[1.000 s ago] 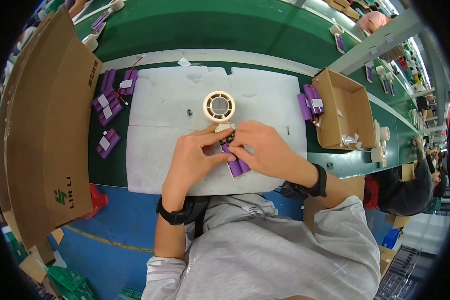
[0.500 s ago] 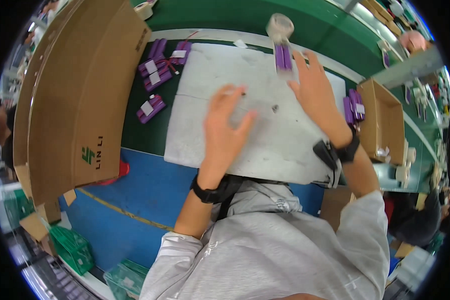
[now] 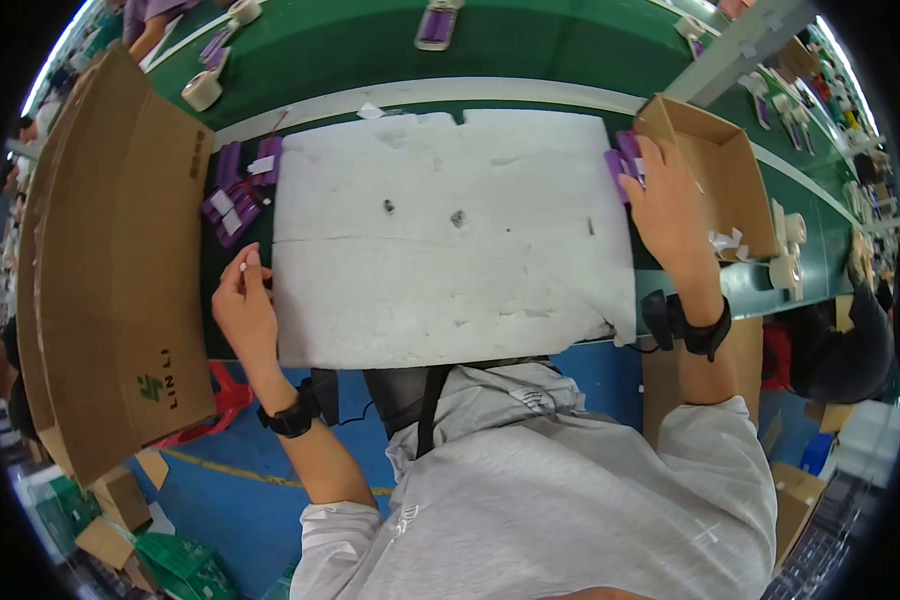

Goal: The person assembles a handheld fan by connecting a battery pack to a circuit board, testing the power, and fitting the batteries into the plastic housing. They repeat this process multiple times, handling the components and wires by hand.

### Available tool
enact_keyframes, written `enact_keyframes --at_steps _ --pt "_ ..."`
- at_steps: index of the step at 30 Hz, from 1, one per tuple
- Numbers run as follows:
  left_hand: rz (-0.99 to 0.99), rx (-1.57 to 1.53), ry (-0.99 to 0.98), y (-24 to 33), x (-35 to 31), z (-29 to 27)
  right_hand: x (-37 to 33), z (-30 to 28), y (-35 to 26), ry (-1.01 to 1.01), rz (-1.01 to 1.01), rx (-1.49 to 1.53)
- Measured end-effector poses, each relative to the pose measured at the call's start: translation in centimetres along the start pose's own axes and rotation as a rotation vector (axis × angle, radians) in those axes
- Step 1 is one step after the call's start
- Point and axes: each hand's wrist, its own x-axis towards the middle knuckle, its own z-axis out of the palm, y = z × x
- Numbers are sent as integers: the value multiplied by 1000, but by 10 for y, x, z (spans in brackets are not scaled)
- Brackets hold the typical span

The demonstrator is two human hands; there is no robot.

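My right hand [image 3: 667, 205] is at the right edge of a white foam board [image 3: 450, 270], its thumb and fingers closed around a purple battery pack [image 3: 614, 174] with a white label. Another purple piece shows beside it, partly under the fingers. Off the board's left edge is my left hand [image 3: 247, 310], with thumb and fingertips pinched together. A small white bit shows at those fingertips; what they hold is too small to name. Just beyond this hand lie several purple battery packs [image 3: 232, 208] with white labels and red wires.
A tall cardboard box [image 3: 120, 260] stands along the left. At the right is a small open carton [image 3: 720, 150] with white scraps, and tape rolls [image 3: 785, 270] beside it. Across the back runs a green belt [image 3: 340, 60] carrying a purple pack on a white holder [image 3: 436, 25].
Both hands have moved apart from over the board, the left to its left side, the right to the packs at its right. The taped holder on the belt is now farther from my hands.
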Motion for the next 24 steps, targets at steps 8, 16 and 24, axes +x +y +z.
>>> enact_keyframes --at_steps 8,16,24 --pt "165 -368 134 17 -26 -18 18 10 -2 -226 285 -213" --pt "420 -487 -26 53 -55 -30 18 16 2 86 65 -23" --pt "410 -423 -31 62 -45 -1 -5 -21 -12 38 86 576"
